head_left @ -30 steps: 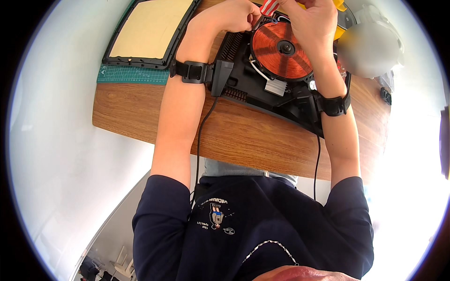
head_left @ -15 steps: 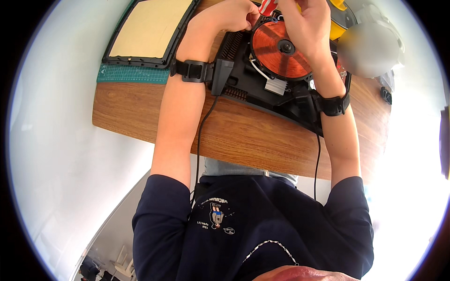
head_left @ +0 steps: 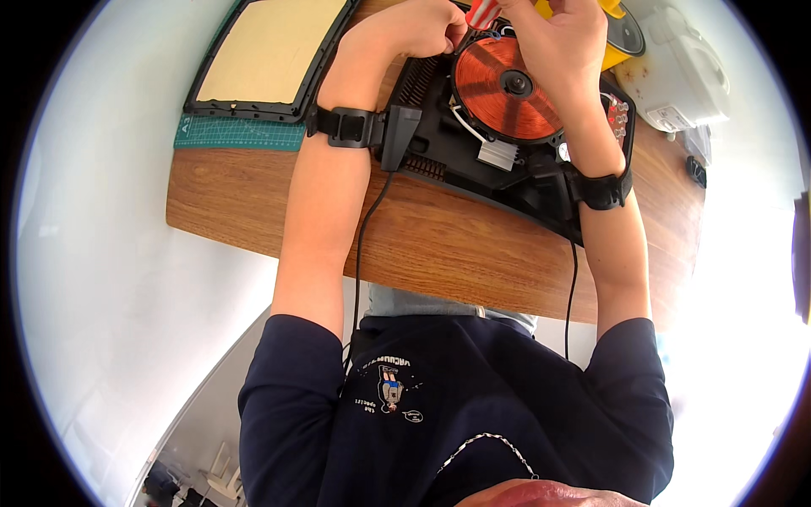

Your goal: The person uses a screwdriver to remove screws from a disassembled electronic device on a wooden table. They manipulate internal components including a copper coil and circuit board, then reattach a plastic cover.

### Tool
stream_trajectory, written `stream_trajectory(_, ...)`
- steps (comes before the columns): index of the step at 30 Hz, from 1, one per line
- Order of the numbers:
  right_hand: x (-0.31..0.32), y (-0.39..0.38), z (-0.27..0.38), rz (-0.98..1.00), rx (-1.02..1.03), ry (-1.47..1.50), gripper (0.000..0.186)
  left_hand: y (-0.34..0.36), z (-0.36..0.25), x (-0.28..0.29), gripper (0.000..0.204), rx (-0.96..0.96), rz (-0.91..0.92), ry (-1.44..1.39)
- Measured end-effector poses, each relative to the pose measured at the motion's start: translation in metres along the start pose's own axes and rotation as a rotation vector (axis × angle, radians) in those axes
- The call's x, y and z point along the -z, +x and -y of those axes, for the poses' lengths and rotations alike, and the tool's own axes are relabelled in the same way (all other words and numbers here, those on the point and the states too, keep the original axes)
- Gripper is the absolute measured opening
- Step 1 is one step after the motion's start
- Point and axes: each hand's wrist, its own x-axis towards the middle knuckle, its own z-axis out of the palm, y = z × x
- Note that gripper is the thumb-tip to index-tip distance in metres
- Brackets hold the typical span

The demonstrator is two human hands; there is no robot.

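An opened induction cooker (head_left: 460,173) lies on the wooden table, its round copper coil (head_left: 498,114) exposed above a black casing. My left hand (head_left: 425,27) is bent over the casing's far left edge, its fingers curled down beside the coil; what they pinch, if anything, is hidden. Above the coil's far rim, my right hand (head_left: 562,46) is closed at a screwdriver (head_left: 482,14) with a red-and-white handle. The screwdriver's tip is out of sight, and the top of its handle is cut off by the picture's edge. Some thin wires show just below the handle.
To the left, a black-framed panel (head_left: 274,55) with a cream face rests on a green cutting mat (head_left: 245,133). A white appliance (head_left: 676,76) and a yellow container (head_left: 621,46) stand at the far right. Cables (head_left: 359,245) hang from black devices strapped to my wrists.
My right hand has shifted slightly to the right, and the screwdriver's handle has turned a little. My left hand stays in place.
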Motion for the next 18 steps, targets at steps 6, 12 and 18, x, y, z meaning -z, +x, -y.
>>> stream_trajectory(6,0.000,0.002,-0.003,0.004,0.067,-0.077,0.039,0.000,0.002,-0.001,0.025,-0.014,-0.007,0.022)
stream_trajectory(12,-0.004,0.004,-0.026,-0.050,0.093,0.245,0.039,0.003,0.000,0.000,0.025,-0.006,0.019,0.024)
stream_trajectory(18,-0.002,0.000,-0.004,0.009,-0.002,0.091,0.039,0.003,0.008,-0.005,0.024,0.028,-0.012,0.053)
